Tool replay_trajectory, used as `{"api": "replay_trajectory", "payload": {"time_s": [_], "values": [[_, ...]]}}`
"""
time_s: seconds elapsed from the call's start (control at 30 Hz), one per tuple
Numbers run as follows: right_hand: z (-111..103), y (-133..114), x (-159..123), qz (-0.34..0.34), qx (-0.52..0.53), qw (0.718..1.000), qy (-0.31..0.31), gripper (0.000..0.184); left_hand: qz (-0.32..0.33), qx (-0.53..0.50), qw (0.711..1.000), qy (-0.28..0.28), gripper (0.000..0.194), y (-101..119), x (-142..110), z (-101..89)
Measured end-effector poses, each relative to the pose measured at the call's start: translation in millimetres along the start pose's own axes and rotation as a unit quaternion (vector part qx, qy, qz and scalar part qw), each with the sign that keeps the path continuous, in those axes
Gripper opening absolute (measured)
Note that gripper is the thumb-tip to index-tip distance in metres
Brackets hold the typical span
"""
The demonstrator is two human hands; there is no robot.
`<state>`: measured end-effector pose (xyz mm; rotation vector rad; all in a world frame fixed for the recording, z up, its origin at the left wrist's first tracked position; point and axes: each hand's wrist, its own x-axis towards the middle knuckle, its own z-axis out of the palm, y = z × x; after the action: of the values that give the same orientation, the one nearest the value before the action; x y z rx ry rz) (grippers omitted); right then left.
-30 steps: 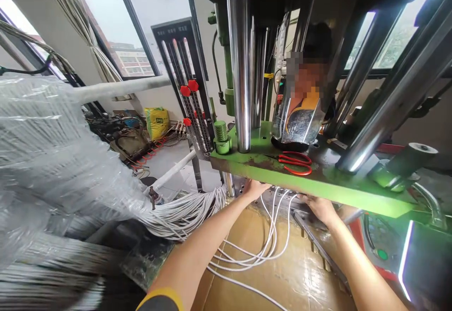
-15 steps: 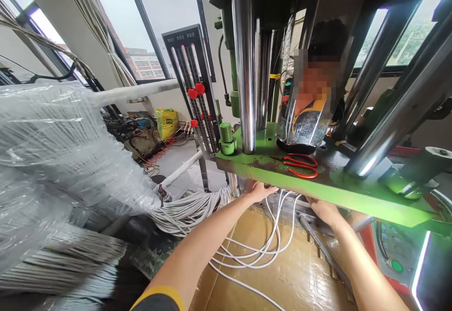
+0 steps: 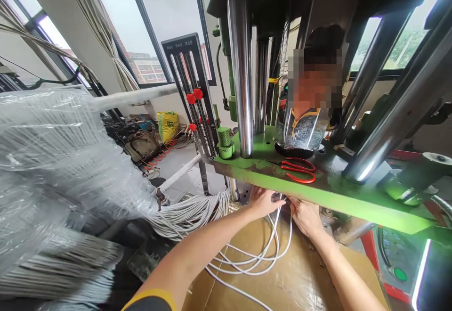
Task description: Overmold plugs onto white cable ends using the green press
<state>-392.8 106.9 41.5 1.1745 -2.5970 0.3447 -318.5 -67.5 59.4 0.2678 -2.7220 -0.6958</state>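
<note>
The left hand [image 3: 263,202] and the right hand [image 3: 306,219] are close together under the front edge of a big green plate [image 3: 353,201]. The left thumb sticks out toward the right hand, away from the palm. The other left fingertips are partly hidden, so nobody can tell if they pinch anything. The right fingers are bent, and it is hard to tell if they pinch a cord.

Thin white cords [image 3: 276,228] come up between the two sets of fingers. Their loops lie below the fingers, on a shiny brown sheet [image 3: 247,285].

Above the right fingers, on top of the plate, lie scissors with red handles [image 3: 300,168]. To the left of the left fingers is a fat bunch of white cords [image 3: 197,212]. Farther left is a pile wrapped in clear plastic [image 3: 38,132].
</note>
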Motion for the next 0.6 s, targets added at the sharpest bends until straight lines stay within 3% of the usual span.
{"api": "replay_trajectory", "payload": {"time_s": [0.2,0.43,0.6], "values": [[1.8,-15.7,10.2,0.000,-0.026,1.000,0.000,0.016,0.036,0.028,0.998,-0.031,0.028,1.0,6.8,8.3],[5.1,8.4,2.7,0.041,-0.020,0.999,-0.012,0.012,0.089,0.035,0.991,-0.092,0.027,-14.8,10.2,-12.6],[3.6,24.3,-4.7,0.001,0.004,1.000,-0.029,0.045,0.106,0.020,0.987,-0.121,0.030,-27.7,7.8,-18.3]]}}
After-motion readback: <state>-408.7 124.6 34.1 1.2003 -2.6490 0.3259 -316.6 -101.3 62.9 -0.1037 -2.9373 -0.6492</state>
